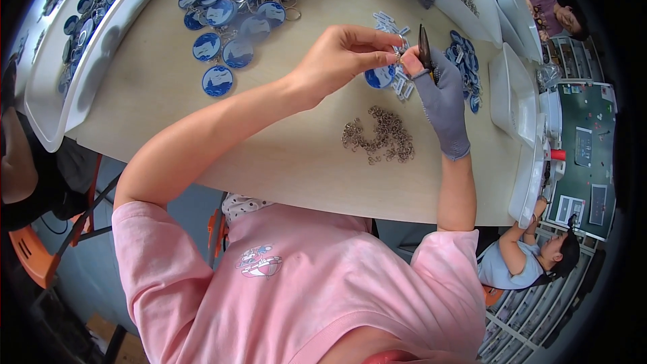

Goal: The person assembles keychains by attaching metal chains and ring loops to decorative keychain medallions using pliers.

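My left hand [333, 61] is bare, its thumb and finger pinched on a small metal link [397, 58]. Just below these fingertips is a round blue charm [379, 77]; whether it hangs from the link or lies on the table I cannot tell. A grey fingerless glove covers my right hand [441, 94], which grips dark-tipped pliers [424, 47]. Its bare thumb tip meets the left fingertips at the link. Small white tags [403, 89] lie under the hands. Nearer to me is a loose heap of small metal rings [387, 136].
Blue disc keychains [219, 11] are piled at the far left of the table [283, 155]. A white tray [111, 40] with more keychains stands at the left edge. Blue charms [464, 61] and white bins [509, 94] line the right. Two people sit beyond the right side.
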Tool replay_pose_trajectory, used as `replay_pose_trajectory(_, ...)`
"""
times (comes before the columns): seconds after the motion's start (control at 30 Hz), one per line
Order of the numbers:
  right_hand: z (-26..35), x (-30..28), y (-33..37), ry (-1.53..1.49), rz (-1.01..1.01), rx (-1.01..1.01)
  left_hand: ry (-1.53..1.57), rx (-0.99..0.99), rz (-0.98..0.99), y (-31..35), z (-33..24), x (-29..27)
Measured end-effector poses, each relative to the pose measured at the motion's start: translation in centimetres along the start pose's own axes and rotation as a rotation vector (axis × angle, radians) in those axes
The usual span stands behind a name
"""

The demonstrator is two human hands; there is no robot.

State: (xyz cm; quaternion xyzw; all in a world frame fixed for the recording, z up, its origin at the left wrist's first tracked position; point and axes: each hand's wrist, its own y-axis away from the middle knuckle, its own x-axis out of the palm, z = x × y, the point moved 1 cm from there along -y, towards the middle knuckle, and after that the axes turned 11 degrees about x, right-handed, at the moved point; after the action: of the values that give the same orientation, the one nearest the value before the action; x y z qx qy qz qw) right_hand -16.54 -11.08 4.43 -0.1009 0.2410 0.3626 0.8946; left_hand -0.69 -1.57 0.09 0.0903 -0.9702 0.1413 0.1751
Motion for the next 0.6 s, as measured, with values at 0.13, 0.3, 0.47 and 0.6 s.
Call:
replay_pose_trajectory(0.13, 0.03, -0.23, 0.11, -0.013, 0.012, 0.036, 0.155, -0.100, -0.060, 0.00, -0.40, -0.04)
replay_pose_trajectory(0.3, 0.12, -0.16, 0.25, -0.038, 0.033, 0.039, 0.226, -0.097, -0.063, -0.11, -0.43, -0.14)
replay_pose_trajectory(0.47, -0.07, -0.25, 0.29, -0.019, 0.015, 0.036, 0.235, -0.109, -0.073, 0.02, -0.40, 0.06)
replay_pose_trajectory(0.6, 0.05, -0.34, 0.33, -0.007, 0.009, 0.020, 0.200, -0.071, -0.059, 0.03, -0.29, -0.11)
